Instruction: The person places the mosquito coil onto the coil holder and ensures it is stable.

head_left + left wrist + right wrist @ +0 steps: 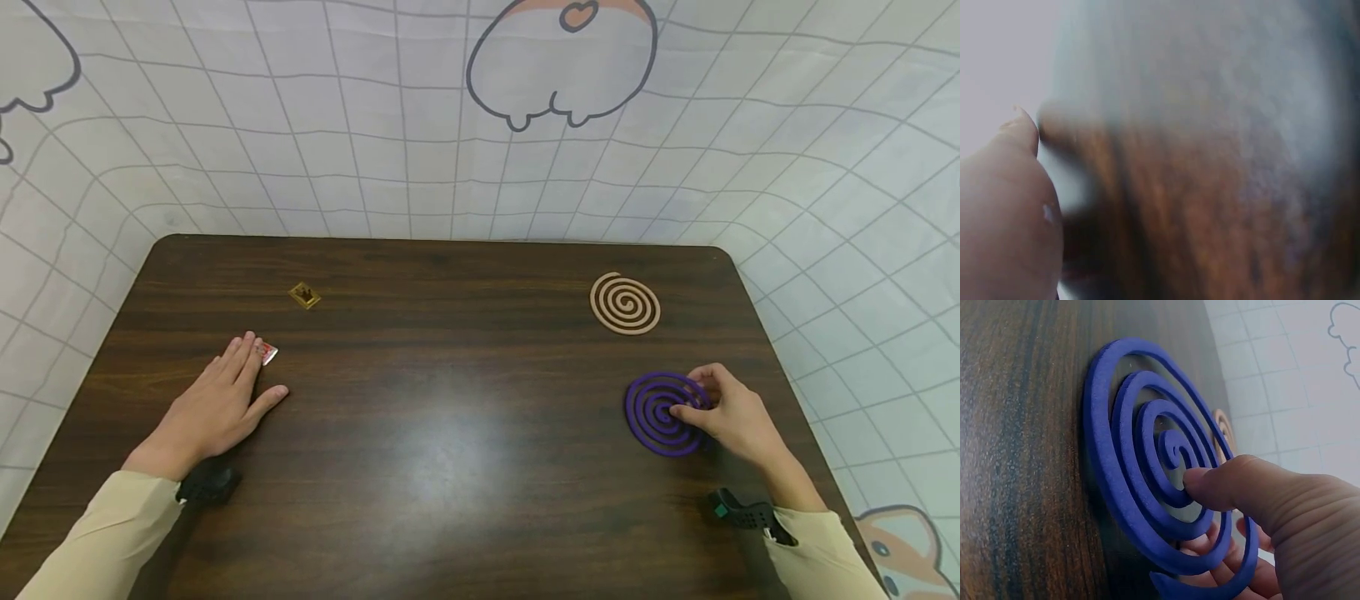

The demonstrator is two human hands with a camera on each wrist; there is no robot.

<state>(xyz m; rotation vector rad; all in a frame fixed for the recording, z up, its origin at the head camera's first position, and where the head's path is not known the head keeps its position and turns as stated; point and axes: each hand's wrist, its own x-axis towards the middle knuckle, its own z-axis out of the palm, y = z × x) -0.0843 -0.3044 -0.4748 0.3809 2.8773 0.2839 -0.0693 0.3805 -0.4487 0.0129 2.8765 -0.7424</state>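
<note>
A purple mosquito coil (654, 417) is pinched by my right hand (733, 417), the thumb on its upper face and the fingers behind its right side. In the right wrist view the coil (1102, 444) is tilted, with fingers showing beneath it. My left hand (217, 404) lies flat at the left of the table, fingers straight, over a small red-and-white packet (269, 353) whose corner sticks out beside the fingertips. Most of that packet is hidden. The left wrist view is blurred and shows the thumb side of the hand (1007, 212) against the table.
A tan mosquito coil (625, 305) lies at the back right of the dark wooden table (442, 375). Toward the back left is a small gold rectangular piece (305, 295). A white grid-patterned cloth (360, 125) hangs behind and beside the table.
</note>
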